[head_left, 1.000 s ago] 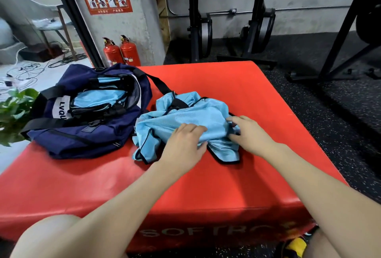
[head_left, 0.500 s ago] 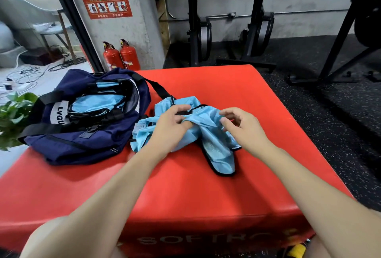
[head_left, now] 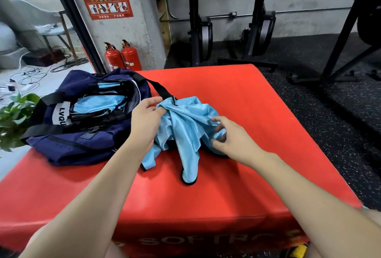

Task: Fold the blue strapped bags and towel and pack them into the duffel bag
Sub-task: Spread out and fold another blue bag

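I held the light blue strapped bag near the centre of the red padded surface, just beside the navy duffel bag, which lay at 9 o'clock from it with its mouth open toward me. My left hand gripped the bunched fabric at the bag's 10 o'clock corner, fingers curled round the gather and raising it, so the rest hung in loose folds with black-trimmed ends trailing on the surface toward 6 o'clock. I judged this grip served to collect the fabric into one bundle for folding. My right hand sat at the bag's 3 o'clock edge with fingers loosely curled and parted; I could not tell whether they pinched the fabric or only touched it. Similar light blue fabric already lay inside the duffel bag, so I judged packing to be partly complete. The duffel bag's black strap ran toward the blue bag's 12 o'clock edge.
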Tool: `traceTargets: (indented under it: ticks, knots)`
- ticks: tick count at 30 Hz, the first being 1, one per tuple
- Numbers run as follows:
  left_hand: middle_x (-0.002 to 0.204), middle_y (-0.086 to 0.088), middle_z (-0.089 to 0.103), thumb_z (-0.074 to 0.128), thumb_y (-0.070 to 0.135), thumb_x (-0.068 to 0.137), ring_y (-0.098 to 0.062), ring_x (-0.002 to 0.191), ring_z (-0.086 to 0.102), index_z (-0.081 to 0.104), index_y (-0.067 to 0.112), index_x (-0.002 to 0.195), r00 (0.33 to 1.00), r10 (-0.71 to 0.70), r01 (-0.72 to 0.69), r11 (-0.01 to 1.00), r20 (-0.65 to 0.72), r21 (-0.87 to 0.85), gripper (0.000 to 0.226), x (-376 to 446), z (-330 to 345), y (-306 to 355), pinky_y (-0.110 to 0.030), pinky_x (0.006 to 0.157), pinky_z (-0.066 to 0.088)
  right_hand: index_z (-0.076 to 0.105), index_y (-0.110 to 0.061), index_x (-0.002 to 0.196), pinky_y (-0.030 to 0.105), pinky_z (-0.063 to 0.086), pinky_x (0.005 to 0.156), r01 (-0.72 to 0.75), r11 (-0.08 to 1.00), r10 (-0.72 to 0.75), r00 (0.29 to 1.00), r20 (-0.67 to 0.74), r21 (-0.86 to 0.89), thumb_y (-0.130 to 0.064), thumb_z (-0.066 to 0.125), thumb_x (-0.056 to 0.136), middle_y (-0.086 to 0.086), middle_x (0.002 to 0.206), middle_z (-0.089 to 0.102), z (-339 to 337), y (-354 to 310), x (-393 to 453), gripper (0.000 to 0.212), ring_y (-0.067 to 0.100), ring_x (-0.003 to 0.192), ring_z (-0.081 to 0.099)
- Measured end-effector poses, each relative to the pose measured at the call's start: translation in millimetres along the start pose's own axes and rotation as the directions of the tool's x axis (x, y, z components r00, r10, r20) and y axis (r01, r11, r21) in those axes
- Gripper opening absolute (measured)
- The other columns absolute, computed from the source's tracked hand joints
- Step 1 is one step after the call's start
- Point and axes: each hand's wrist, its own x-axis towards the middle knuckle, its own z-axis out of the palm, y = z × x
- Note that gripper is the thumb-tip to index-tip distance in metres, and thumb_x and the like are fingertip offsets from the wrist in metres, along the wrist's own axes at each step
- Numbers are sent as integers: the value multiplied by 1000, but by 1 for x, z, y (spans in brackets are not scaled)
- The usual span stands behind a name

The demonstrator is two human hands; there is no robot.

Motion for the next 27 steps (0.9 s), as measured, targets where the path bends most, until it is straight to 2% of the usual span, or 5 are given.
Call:
traceTargets:
  ticks: [8, 12, 17, 20, 27]
  knots:
    - [100, 6, 74, 55, -1, 87, -13, 95, 68, 68, 23, 111, 999, 50, -51, 981, 10, 188, 36, -2, -7, -7, -30, 90, 52, 37, -41, 145, 36, 51, 81, -81, 995, 81, 997, -1, -56, -39, 69, 88, -6, 108, 59, 6, 7, 16, 65, 11, 73, 54]
    - [106, 14, 70, 63, 5, 85, -6, 102, 64, 69, 26, 111, 967, 251, -250, 900, 44, 357, 34, -14, -6, -6, -29, 96, 50, 67, -36, 100, 40, 54, 82, -101, 992, 102, 995, 3, -76, -34, 65, 91, -11, 91, 70, 12, 6, 25, 10, 15, 81, 67]
    - [119, 22, 62, 71, 13, 87, 9, 113, 50, 67, 29, 121, 886, 382, -463, 749, 262, 473, 38, -30, -5, -14, -3, 98, 31, 66, -30, 80, 19, 46, 65, -89, 994, 96, 988, -120, 58, -30, 65, 93, -10, 76, 71, 10, -5, 28, 13, 7, 67, 65]
    - [123, 13, 60, 69, 7, 86, -6, 118, 50, 67, 28, 123, 863, 430, -501, 662, 266, 557, 41, -28, -6, -26, -19, 106, 35, 68, -22, 82, 14, 44, 62, -59, 984, 88, 982, -169, 170, -25, 65, 93, -11, 69, 70, 0, -13, 24, 12, 6, 62, 67]
    - [89, 12, 52, 66, -3, 84, -4, 79, 53, 77, 20, 103, 689, 558, -724, 533, 462, 437, 31, -47, 5, -36, -8, 78, 40, 71, -20, 89, 30, 47, 59, -144, 982, 75, 893, 445, 124, -24, 76, 81, 1, 75, 73, -10, -18, 6, 10, 10, 57, 61]
